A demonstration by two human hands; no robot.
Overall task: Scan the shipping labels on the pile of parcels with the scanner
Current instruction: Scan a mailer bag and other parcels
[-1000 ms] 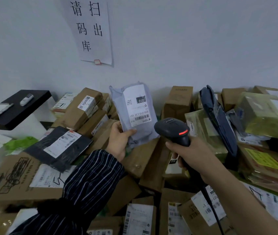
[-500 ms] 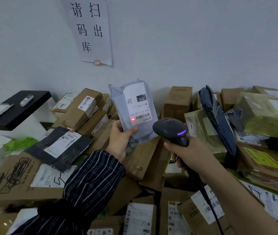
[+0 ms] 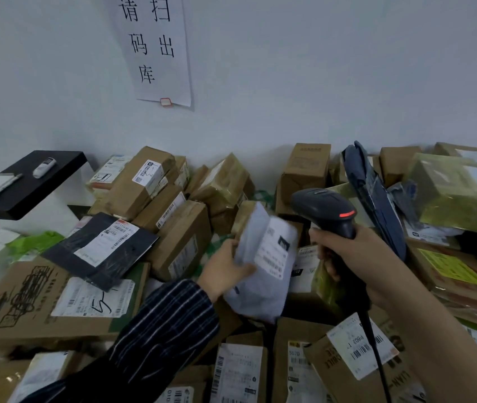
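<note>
black shelf [image 3: 27,184] noted at far left, with a small white device [image 3: 44,167] lying on it. a black mailer [image 3: 100,248] is seen resting on a large cardboard box [image 3: 27,309] in the pile of parcels [image 3: 182,237]. the left hand [image 3: 225,269], in a striped sleeve [image 3: 161,330], is curled round the left edge of a pale grey mailer [image 3: 263,257], which is held tilted just above the pile, label up and blurred. just to its right, the scanner [image 3: 327,210] is gripped by the right hand [image 3: 347,257], a red light lit on its head. a dark blue bag [image 3: 374,199] is propped upright further right.
</note>
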